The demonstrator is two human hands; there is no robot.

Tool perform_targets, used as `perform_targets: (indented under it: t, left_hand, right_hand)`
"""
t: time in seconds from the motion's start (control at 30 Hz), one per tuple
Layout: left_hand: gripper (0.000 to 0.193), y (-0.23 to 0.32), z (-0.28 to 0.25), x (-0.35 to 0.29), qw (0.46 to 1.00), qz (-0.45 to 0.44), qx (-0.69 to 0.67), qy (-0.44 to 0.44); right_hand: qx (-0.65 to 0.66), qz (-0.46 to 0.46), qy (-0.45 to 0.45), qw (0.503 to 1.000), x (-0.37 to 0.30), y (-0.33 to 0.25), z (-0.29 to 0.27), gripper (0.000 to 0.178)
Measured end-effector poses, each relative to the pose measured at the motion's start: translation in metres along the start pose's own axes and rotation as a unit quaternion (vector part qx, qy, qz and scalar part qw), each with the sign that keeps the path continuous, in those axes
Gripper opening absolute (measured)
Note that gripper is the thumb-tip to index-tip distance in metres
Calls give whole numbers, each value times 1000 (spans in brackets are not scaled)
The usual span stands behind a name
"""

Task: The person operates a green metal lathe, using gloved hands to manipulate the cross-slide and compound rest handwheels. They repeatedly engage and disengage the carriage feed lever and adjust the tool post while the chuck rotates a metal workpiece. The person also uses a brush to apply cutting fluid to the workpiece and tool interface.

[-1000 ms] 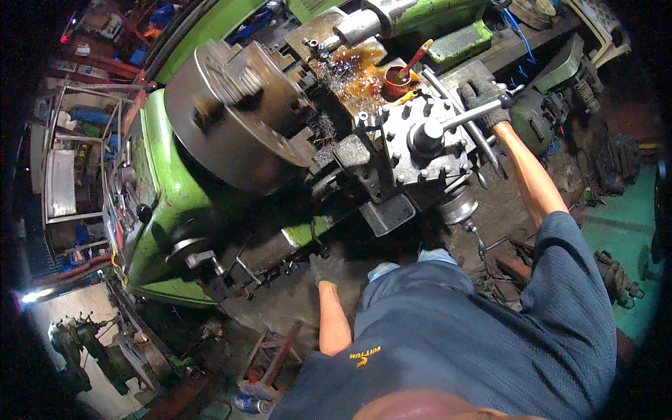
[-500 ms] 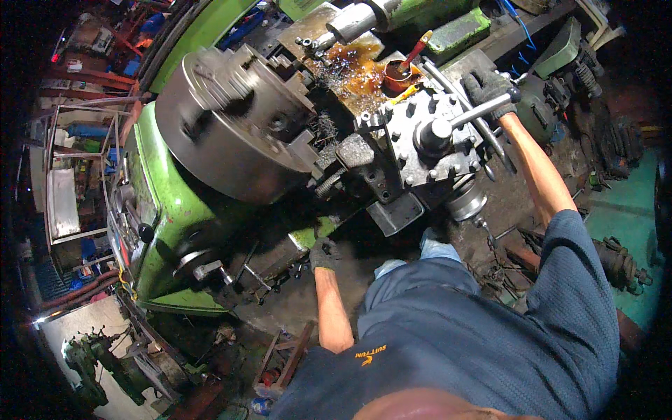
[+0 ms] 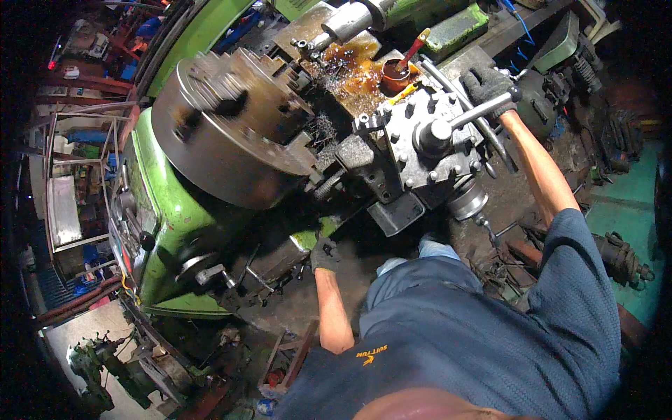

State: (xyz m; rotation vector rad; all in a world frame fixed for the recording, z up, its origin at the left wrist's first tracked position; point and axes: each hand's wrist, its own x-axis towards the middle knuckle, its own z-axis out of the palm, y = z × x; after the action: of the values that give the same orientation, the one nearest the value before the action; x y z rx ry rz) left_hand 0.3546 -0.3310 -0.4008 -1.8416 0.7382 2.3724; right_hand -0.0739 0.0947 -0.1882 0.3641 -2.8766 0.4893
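Note:
My right hand (image 3: 486,89), in a dark grey glove, lies beside the tool post (image 3: 420,143) of a green lathe. Its fingers look stretched out and a little apart; the ball-ended clamping lever (image 3: 483,112) crosses in front of the hand near the wrist. Lower down, my left hand (image 3: 324,255), gloved the same way, is held by the green edge below the carriage. Those fingers are curled, and whatever they hold is hidden. At the left, the big steel chuck (image 3: 231,133) is smeared by rotation, its jaws blurred.
A red pot (image 3: 397,75) with a red-handled brush (image 3: 416,49) stands on the oily, chip-strewn carriage. Metal shavings (image 3: 324,133) lie between chuck and tool post. The tailstock (image 3: 350,22) is at the back. Control levers (image 3: 145,236) stick out from the green headstock (image 3: 171,231).
The chuck has turned, and its jaws and openings show at different places. Both hands stay nearly where they were; the whole view has shifted slightly.

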Motion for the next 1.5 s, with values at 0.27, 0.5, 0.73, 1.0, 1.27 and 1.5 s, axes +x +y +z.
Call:
perform_targets:
  t: [0.27,0.5,0.73,1.0,1.27,1.5]
  left_hand:
    - [18,1,9,-10,1000,11,21,-4]
    - [20,-1,-2,3,1000,-2,1,6]
    - [21,0,3,-2,1000,15,26,5]
    - [13,-1,6,-8,999,23,-18,-23]
    - [13,3,8,-11,1000,0,-4,-17]
    - [13,0,2,-8,999,21,2,-25]
  right_hand:
    - [-27,17,-22,999,1,-4,-3,38]
    - [-16,9,1,1000,2,-4,-1,38]
    - [-26,36,-36,998,3,-3,0,38]
    - [-19,19,-23,999,2,1,2,37]
    - [-25,37,-48,998,3,1,2,38]
    - [-30,28,-20,999,2,-2,0,39]
